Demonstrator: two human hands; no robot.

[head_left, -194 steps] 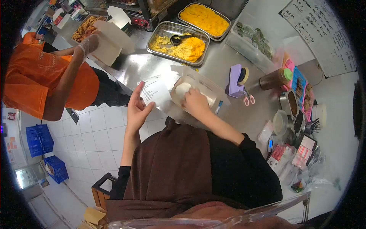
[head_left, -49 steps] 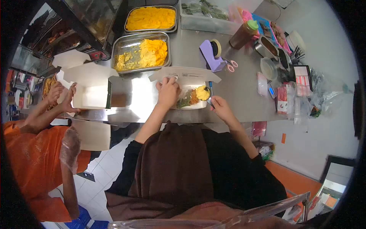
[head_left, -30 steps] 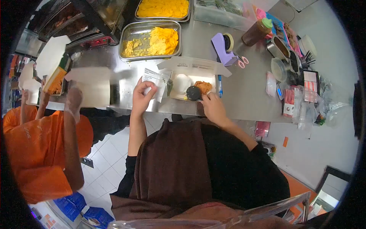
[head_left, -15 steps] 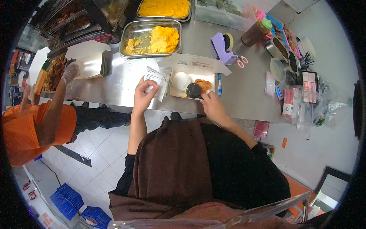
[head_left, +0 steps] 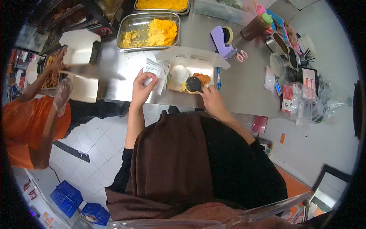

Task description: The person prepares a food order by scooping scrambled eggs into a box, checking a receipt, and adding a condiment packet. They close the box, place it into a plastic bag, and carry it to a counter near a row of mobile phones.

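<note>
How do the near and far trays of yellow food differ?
The near tray shows bare metal, its food heaped mainly at right; the visible part of the far tray is covered. The near tray is fully in view; the far tray is cut off. Both are metal.

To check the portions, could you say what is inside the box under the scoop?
A white mound, orange food and yellow food; the black scoop hides whatever lies beneath.

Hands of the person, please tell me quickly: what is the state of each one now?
Left hand: closed, holding the printed paper with curled fingers.
Right hand: closed, holding the black scoop by its handle.
</note>
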